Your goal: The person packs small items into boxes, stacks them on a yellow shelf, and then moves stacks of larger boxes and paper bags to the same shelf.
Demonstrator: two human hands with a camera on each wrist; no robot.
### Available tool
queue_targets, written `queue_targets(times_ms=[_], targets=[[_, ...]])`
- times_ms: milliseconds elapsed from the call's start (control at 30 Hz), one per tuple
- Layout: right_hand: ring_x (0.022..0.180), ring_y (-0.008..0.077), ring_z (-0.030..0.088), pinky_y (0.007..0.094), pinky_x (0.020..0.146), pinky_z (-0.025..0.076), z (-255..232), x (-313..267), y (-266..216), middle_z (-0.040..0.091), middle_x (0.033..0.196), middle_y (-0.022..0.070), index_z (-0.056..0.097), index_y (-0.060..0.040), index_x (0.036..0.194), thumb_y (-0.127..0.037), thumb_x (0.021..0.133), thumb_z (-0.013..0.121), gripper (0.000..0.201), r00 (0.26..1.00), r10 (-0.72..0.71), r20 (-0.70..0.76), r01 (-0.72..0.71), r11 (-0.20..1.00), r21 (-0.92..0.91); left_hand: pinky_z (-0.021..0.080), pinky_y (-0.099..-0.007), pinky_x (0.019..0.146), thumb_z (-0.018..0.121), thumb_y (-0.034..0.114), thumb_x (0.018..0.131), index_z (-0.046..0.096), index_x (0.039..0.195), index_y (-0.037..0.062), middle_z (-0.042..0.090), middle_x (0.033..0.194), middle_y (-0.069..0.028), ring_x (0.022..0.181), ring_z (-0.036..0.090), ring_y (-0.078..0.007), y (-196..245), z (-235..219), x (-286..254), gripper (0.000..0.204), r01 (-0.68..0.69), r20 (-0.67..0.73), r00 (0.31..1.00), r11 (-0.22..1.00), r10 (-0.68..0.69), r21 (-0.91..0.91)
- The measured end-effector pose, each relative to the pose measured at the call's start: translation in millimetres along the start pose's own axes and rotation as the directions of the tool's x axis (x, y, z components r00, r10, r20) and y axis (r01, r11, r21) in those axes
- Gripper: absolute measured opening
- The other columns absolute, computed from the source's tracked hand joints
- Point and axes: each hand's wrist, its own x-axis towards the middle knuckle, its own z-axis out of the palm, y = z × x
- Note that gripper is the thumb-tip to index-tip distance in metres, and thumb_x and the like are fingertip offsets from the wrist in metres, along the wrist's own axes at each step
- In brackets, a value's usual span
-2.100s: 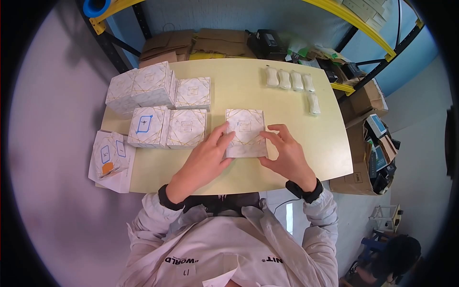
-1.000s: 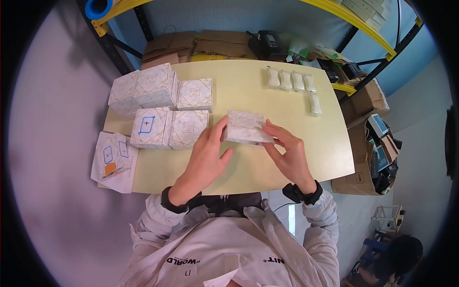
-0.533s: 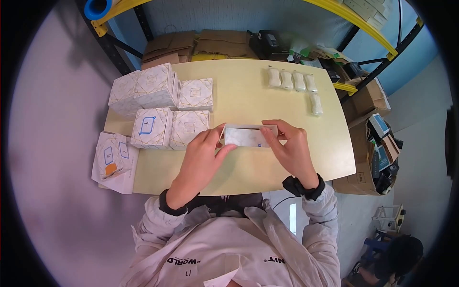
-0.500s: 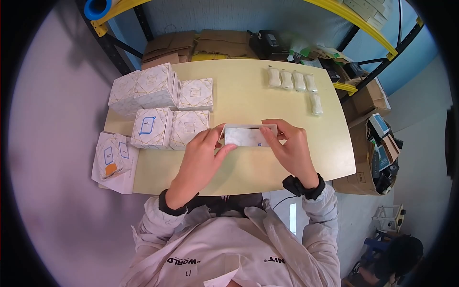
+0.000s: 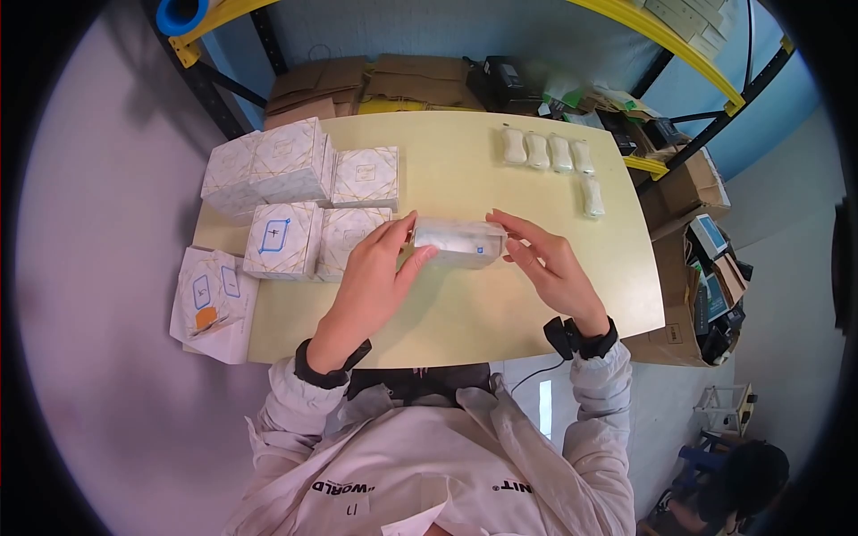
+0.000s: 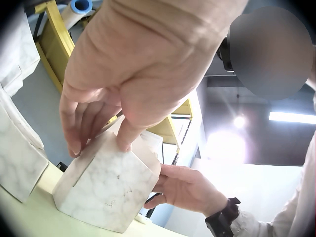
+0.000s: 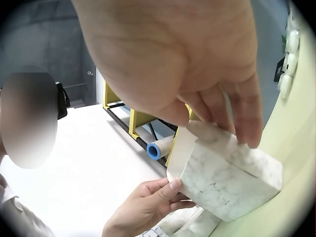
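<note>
A white marble-patterned carton (image 5: pixel 451 255) is between my two hands above the middle of the table, with a small blue mark near its right end. It stands on edge in both wrist views, where its marbled side (image 6: pixel 108 185) shows. My left hand (image 5: pixel 371 268) holds the left end, thumb over the near edge and fingers along the side. At the right end, my right hand (image 5: pixel 559 272) holds it with thumb and fingertips. The right wrist view shows the right fingertips (image 7: pixel 252 136) on the upper face of the carton (image 7: pixel 227 180). Its inside is hidden.
Several marble-patterned cartons (image 5: pixel 286 165) stand at the table's left, one with a blue frame (image 5: pixel 273 234) on top. A marked carton (image 5: pixel 210 290) lies at the left edge. White wrapped pieces (image 5: pixel 560 154) lie at the back right. A full cardboard box (image 5: pixel 670 330) stands right of the table (image 5: pixel 608 268).
The carton has turned from lying flat with its patterned top up to showing a narrow side. Most recently it has moved slightly away from me and tilted, and my right thumb has shifted outward.
</note>
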Motion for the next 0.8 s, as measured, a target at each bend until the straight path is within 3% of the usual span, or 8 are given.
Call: queue_targets(times_ms=[233, 300, 500, 800], targets=[[0.112, 0.0188, 0.071, 0.0352, 0.094, 0.06, 1, 6, 10, 0.073, 0.139, 0.0157, 0.06, 0.0035, 0.152, -0.018, 0.117, 0.054, 0.041, 1.0, -0.006, -0.029, 0.007, 1.0, 0.007, 0.061, -0.0423, 0.088, 0.076, 0.024, 0.103, 0.063, 0.141, -0.0109, 0.074, 0.124, -0.0279, 0.105, 0.077, -0.0372, -4, 8, 5, 0.053, 0.03, -0.026, 0.999, 0.996, -0.032, -0.088], [0.101, 0.0231, 0.076, 0.0348, 0.086, 0.061, 5, 9, 12, 0.078, 0.121, 0.0173, 0.066, 0.0055, 0.142, -0.022, 0.116, 0.056, 0.039, 0.992, -0.031, -0.126, 0.035, 0.999, 0.03, 0.061, -0.0413, 0.086, 0.077, 0.024, 0.103, 0.064, 0.14, -0.0105, 0.076, 0.123, -0.0273, 0.103, 0.078, -0.0359, -7, 9, 6, 0.053, 0.03, -0.036, 0.999, 0.994, -0.034, -0.108], [0.093, 0.0207, 0.074, 0.0352, 0.086, 0.06, 8, 15, 10, 0.076, 0.104, 0.0139, 0.068, 0.008, 0.136, -0.028, 0.118, 0.052, 0.043, 0.99, 0.015, -0.138, -0.003, 0.996, 0.086, 0.061, -0.0378, 0.082, 0.079, 0.023, 0.101, 0.066, 0.143, -0.0035, 0.079, 0.119, -0.0212, 0.101, 0.079, -0.0301, -10, 12, 7, 0.052, 0.076, -0.049, 0.995, 0.99, -0.082, -0.117], [0.089, 0.0202, 0.072, 0.0346, 0.081, 0.059, 10, 19, 18, 0.076, 0.098, 0.0137, 0.07, 0.0096, 0.123, -0.031, 0.118, 0.052, 0.045, 0.988, 0.034, -0.151, -0.018, 0.995, 0.103, 0.061, -0.039, 0.082, 0.077, 0.022, 0.103, 0.063, 0.15, 0.0008, 0.079, 0.118, -0.0212, 0.1, 0.078, -0.0309, -12, 15, 7, 0.054, 0.026, -0.084, 0.996, 0.99, -0.038, -0.139]])
